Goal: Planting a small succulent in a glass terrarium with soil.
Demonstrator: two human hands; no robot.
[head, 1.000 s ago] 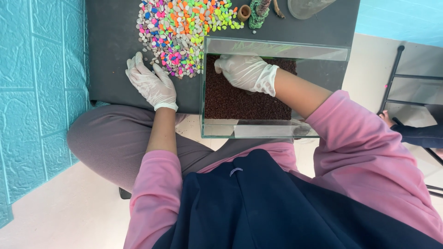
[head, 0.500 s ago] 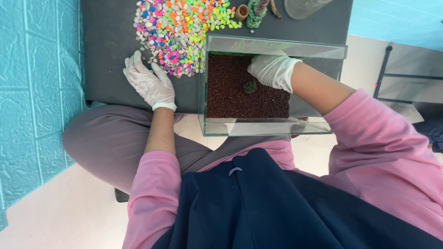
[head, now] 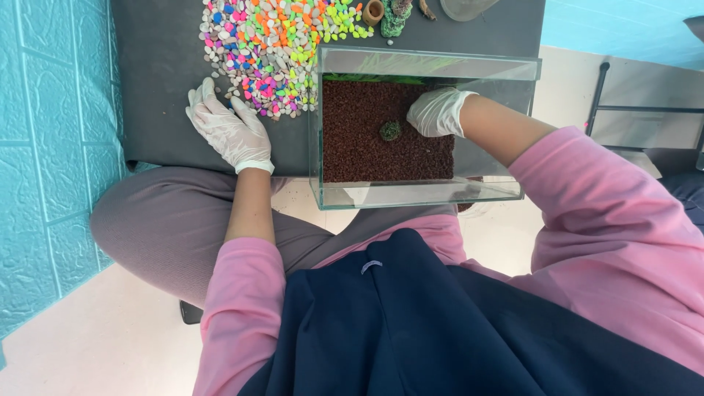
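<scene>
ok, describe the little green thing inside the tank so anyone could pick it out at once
Start at the clear glass tank on the dark table, floored with reddish-brown gravel. Near the gravel's middle, just left of the gloved right hand, sits a small green mossy ball. It is the only green lump lying on the brown bed.

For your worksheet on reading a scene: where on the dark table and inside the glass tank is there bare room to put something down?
Inside the glass tank, brown gravel lies bare left of the small green ornament; the right hand fills the right. The dark table is bare left of the left hand. The coloured pebbles crowd the far side.
</scene>
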